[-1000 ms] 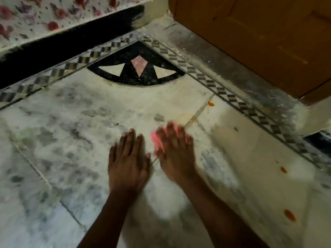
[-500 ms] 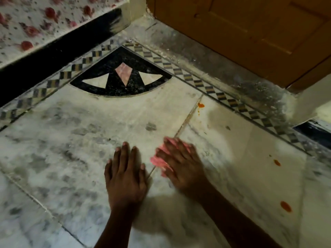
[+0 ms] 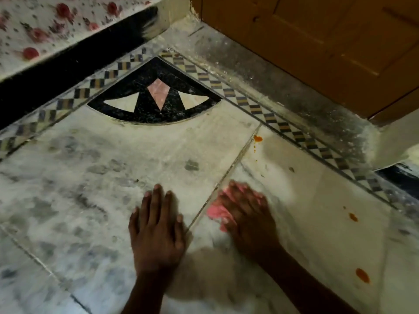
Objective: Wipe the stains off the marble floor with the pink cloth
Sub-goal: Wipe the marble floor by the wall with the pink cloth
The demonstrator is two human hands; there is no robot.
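Marble floor (image 3: 90,200) looked matt and dusty, grey-veined white slabs with a powdery film; the corner inlay (image 3: 156,96) was polished-looking black, cream and pink stone, speckled with dust. Pink cloth (image 3: 216,210) looked soft, crumpled fabric, blurred. Door (image 3: 317,41) was smooth brown wood with a dull sheen; orange stains (image 3: 362,275) looked wet, glossy.

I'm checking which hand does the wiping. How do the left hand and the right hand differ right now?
The left hand lies flat and bare on the marble floor; the right hand presses down on the pink cloth. The left looks sharp, the right is blurred. The left sits left of the tile joint, the right on the other side, nearer the orange stains. Both are palm down with fingers pointing away from the person.
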